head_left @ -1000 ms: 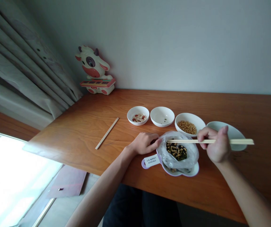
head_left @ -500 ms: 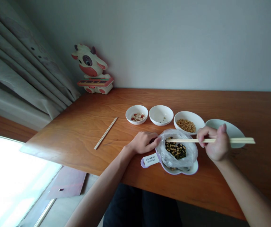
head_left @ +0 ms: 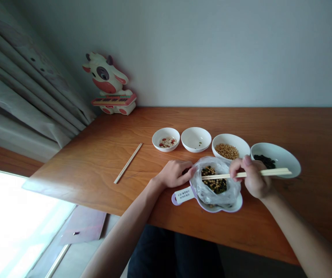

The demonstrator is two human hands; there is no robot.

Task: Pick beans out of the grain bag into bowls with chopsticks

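A pair of pale chopsticks (head_left: 275, 172) lies in the closed grip of my right hand (head_left: 252, 177). Their tips reach into a clear plastic bag (head_left: 232, 194), over a mix of dark seeds and yellow beans (head_left: 218, 186). The bag rests opened in a white, purple-rimmed dish (head_left: 236, 207) with a labelled handle (head_left: 184, 195). My left hand (head_left: 174, 173) is closed at the bag's left edge, its fingertips pinching the plastic. Just beyond my right hand stands a white bowl (head_left: 291, 164) with dark seeds (head_left: 265, 161) in it.
Farther back are a bowl of yellow beans (head_left: 226, 151), a bowl with a few small bits (head_left: 196, 139) and a bowl of red and pale pieces (head_left: 166, 139). Another pair of chopsticks (head_left: 128, 163) lies at left. A cow toy (head_left: 110, 85) leans by the wall.
My right hand has moved left and slightly down with the chopsticks, uncovering the dark seeds in the right bowl. The chopsticks' tips stay over the bag's mix. My left hand keeps its place.
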